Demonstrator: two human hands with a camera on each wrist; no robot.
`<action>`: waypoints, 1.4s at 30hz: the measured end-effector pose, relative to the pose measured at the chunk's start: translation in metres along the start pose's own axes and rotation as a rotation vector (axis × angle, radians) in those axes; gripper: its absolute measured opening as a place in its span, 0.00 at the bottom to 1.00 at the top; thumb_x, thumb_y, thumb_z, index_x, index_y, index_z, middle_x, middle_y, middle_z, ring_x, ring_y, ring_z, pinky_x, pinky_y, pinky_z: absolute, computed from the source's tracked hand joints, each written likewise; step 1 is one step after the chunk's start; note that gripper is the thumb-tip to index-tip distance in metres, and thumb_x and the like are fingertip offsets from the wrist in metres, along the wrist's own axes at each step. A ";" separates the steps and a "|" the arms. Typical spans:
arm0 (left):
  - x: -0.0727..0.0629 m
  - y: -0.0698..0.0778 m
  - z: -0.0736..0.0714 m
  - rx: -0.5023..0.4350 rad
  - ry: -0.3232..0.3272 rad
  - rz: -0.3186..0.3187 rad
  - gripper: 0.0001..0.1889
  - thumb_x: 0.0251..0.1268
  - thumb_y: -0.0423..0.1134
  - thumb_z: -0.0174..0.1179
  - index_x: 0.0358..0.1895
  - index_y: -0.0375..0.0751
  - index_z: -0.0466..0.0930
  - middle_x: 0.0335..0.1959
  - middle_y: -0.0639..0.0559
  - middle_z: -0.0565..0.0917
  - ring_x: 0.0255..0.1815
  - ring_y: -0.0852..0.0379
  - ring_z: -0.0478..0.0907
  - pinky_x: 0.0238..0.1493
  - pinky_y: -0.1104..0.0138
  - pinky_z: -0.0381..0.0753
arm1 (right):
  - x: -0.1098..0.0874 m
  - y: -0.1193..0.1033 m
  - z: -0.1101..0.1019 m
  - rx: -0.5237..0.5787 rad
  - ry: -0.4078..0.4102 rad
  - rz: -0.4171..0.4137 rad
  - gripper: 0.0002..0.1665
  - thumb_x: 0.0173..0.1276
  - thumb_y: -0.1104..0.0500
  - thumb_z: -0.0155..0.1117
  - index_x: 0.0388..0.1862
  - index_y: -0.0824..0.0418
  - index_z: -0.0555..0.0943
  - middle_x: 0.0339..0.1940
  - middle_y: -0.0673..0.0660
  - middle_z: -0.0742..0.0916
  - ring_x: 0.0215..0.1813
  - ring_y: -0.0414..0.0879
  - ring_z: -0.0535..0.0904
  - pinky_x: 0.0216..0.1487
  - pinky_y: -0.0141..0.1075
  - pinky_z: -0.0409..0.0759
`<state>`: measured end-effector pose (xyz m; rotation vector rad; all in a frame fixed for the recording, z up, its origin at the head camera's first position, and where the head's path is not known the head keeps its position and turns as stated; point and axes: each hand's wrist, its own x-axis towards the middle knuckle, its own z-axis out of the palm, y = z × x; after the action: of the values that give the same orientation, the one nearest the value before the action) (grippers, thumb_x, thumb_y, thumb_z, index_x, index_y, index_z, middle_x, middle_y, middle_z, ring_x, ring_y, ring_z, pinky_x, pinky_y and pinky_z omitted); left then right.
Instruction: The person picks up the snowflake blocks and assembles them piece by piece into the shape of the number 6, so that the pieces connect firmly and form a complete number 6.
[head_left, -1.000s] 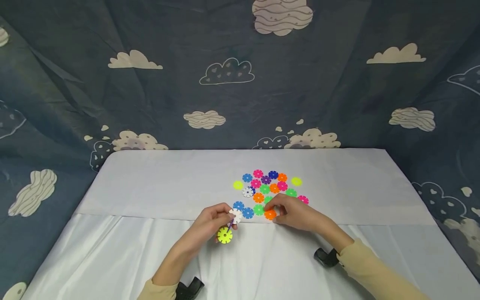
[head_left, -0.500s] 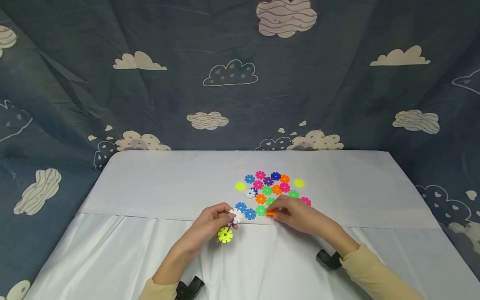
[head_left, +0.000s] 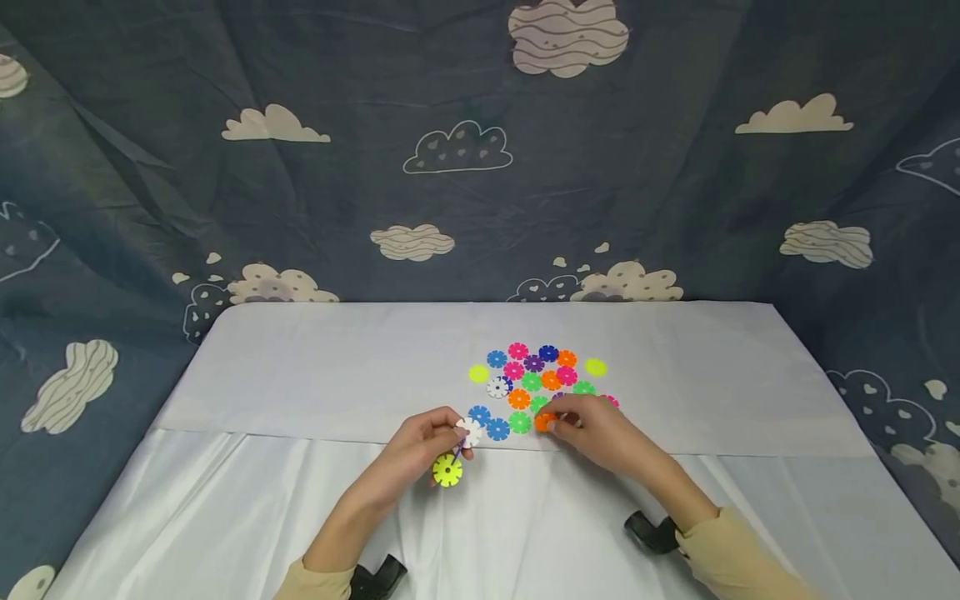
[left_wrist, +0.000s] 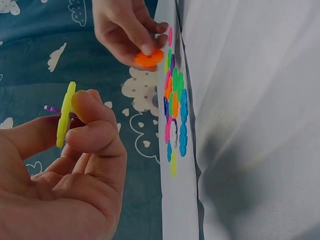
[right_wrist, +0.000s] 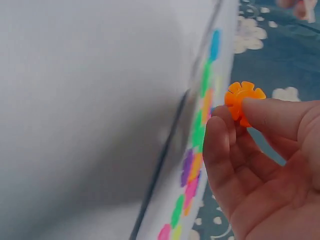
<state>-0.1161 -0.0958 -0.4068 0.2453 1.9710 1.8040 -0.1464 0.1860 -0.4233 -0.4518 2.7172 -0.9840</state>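
Note:
In the head view my left hand point(head_left: 420, 446) holds a small chain of notched plastic snowflake discs: a white disc point(head_left: 470, 432), a thin edge-on purple disc point(head_left: 457, 451) and a yellow disc point(head_left: 447, 472). The left wrist view has the yellow disc point(left_wrist: 66, 115) between thumb and finger, with the purple disc point(left_wrist: 51, 109) slotted through it; the white one is hidden there. My right hand point(head_left: 600, 427) pinches an orange disc point(right_wrist: 236, 97) between thumb and fingertips, above the near edge of the loose discs.
Loose discs in several colours lie flat in a cluster beyond my hands, among them a blue disc point(head_left: 498, 429), a green disc point(head_left: 519, 422) and a white disc point(head_left: 497, 387). They lie on a white-covered table point(head_left: 315, 367). A dark cloud-print curtain point(head_left: 315, 208) hangs behind.
The orange disc lay flat beneath my right fingers; it was tipped on edge, and is now pinched and raised slightly. My left hand and its joined discs have stayed nearly still.

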 end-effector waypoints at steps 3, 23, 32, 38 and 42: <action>-0.001 0.000 0.001 -0.008 0.006 -0.007 0.09 0.73 0.38 0.54 0.41 0.33 0.75 0.35 0.38 0.84 0.21 0.60 0.70 0.19 0.71 0.65 | -0.010 -0.008 -0.001 0.035 0.000 0.024 0.15 0.64 0.65 0.69 0.49 0.53 0.87 0.36 0.45 0.84 0.38 0.44 0.77 0.38 0.33 0.80; -0.002 0.005 0.000 -0.064 0.017 0.028 0.13 0.74 0.42 0.55 0.40 0.32 0.76 0.31 0.44 0.86 0.20 0.61 0.72 0.19 0.71 0.65 | -0.059 -0.083 -0.002 0.367 0.242 0.104 0.17 0.63 0.70 0.69 0.48 0.53 0.84 0.39 0.50 0.85 0.39 0.45 0.81 0.42 0.33 0.83; -0.005 0.009 0.004 -0.057 -0.021 0.029 0.14 0.73 0.43 0.57 0.38 0.33 0.78 0.31 0.43 0.86 0.19 0.60 0.71 0.18 0.72 0.62 | -0.057 -0.082 0.010 0.531 0.289 0.057 0.18 0.67 0.67 0.67 0.54 0.53 0.83 0.39 0.56 0.84 0.36 0.49 0.82 0.42 0.36 0.84; -0.009 0.015 0.011 -0.081 -0.080 0.017 0.16 0.72 0.46 0.58 0.37 0.33 0.77 0.31 0.43 0.86 0.18 0.60 0.71 0.18 0.71 0.61 | -0.052 -0.081 0.023 0.587 0.334 0.039 0.14 0.65 0.65 0.69 0.49 0.57 0.81 0.38 0.55 0.85 0.37 0.52 0.84 0.42 0.36 0.84; -0.011 0.016 0.015 -0.109 -0.100 0.011 0.16 0.72 0.45 0.58 0.36 0.33 0.77 0.30 0.42 0.87 0.18 0.60 0.70 0.18 0.70 0.60 | -0.052 -0.080 0.029 0.567 0.356 -0.035 0.11 0.65 0.63 0.69 0.46 0.53 0.82 0.37 0.51 0.86 0.36 0.50 0.84 0.40 0.38 0.84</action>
<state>-0.1022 -0.0848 -0.3893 0.3059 1.8004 1.8623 -0.0724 0.1288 -0.3880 -0.2307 2.5348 -1.9166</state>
